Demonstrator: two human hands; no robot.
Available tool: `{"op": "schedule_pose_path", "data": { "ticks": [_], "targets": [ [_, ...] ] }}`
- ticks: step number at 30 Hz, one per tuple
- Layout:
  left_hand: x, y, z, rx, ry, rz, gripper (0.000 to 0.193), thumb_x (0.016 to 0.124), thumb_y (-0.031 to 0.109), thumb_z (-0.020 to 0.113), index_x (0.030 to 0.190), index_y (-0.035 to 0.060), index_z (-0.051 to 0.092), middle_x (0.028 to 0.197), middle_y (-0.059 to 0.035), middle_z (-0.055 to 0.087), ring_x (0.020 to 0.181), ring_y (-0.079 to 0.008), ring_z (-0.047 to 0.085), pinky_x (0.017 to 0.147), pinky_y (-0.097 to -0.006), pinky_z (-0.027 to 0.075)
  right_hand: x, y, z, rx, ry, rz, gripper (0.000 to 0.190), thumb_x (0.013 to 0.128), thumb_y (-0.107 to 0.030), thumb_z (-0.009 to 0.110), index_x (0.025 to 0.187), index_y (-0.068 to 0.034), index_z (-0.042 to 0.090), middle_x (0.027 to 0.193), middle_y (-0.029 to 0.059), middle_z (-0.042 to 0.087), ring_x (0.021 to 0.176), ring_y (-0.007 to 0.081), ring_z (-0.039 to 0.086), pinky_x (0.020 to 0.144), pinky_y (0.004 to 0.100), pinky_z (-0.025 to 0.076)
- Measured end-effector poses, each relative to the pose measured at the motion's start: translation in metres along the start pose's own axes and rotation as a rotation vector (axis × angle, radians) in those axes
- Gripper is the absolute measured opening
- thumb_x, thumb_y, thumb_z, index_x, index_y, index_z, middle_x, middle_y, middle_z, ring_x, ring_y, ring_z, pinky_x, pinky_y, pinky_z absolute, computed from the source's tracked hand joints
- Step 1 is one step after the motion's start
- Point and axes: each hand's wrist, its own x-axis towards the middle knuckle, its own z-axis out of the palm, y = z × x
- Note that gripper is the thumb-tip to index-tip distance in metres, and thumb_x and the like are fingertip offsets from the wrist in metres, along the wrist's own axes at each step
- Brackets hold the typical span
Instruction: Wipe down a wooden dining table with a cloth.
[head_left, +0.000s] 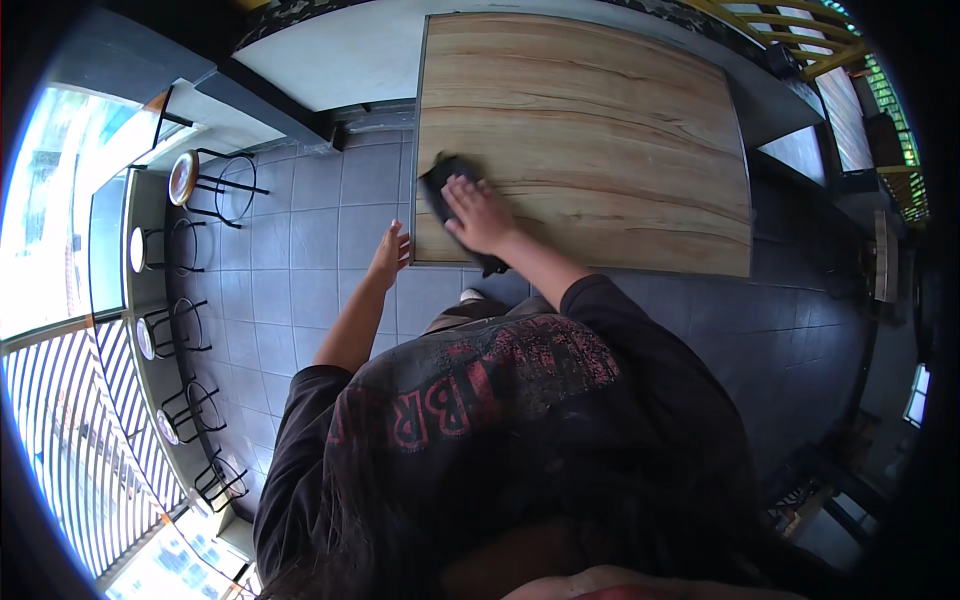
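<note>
A dark cloth (439, 196) lies on the wood-grain table (585, 135) at its near left corner, and part of it hangs past the near edge. On top of the cloth, my right hand (478, 214) presses flat with its fingers pointing up and to the left. The cloth's outline is slightly blurred. My left hand (391, 255) is just off the table's left edge, empty, its fingers apart; whether a fingertip touches the edge I cannot tell.
Grey floor tiles (307, 225) lie left of the table. Several round-seated stools with black metal legs, one a wooden-topped stool (182, 178), line the left side by the windows. A pale wall (337, 64) stands behind the table. Furniture is at the far right.
</note>
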Motion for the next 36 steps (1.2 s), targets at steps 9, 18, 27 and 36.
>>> {"op": "schedule_pose_path", "data": {
  "ticks": [9,18,27,36],
  "targets": [
    [-0.007,0.004,0.019,0.021,0.23,0.038,0.059,0.082,0.059,0.038,0.121,0.0137,0.041,0.111,-0.0044,0.048,0.099,-0.0152,0.047,0.078,-0.0321,0.041,-0.062,0.011,-0.007,0.072,-0.127,-0.15,0.056,0.082,-0.038,0.044,0.131,-0.012,0.033,0.138,0.0076,0.029,0.128,0.0215,0.027,0.105,0.0413,0.018],
    [-0.006,0.024,0.101,1.021,0.351,0.666,0.071,0.074,0.043,0.059,0.131,0.0135,0.03,0.143,-0.0117,0.012,0.132,-0.0336,0.005,0.101,-0.0559,0.01,-0.262,0.228,-0.092,-0.406,0.398,1.11,0.052,0.084,-0.031,0.045,0.126,-0.003,0.037,0.133,0.0185,0.034,0.123,0.0325,0.031,0.101,0.0427,0.025],
    [-0.004,0.021,0.187,1.3,0.307,0.388,0.108,0.062,0.064,0.06,0.139,0.0143,0.001,0.145,-0.0083,-0.005,0.131,-0.0376,-0.007,0.101,-0.0566,0.0,-0.207,0.201,-0.092,-0.201,0.367,0.606,0.051,0.078,-0.025,0.052,0.121,0.0,0.041,0.125,0.021,0.039,0.118,0.0361,0.035,0.097,0.0414,0.031],
    [0.005,0.016,0.185,1.354,0.349,0.43,0.109,0.062,0.067,0.058,0.139,0.0164,-0.001,0.145,-0.0061,-0.004,0.132,-0.0369,-0.004,0.101,-0.0564,0.003,-0.192,0.139,-0.082,0.098,-0.065,0.007,0.05,0.083,-0.028,0.042,0.13,-0.011,0.035,0.138,0.0082,0.029,0.128,0.021,0.025,0.106,0.0397,0.015]
  ]
}}
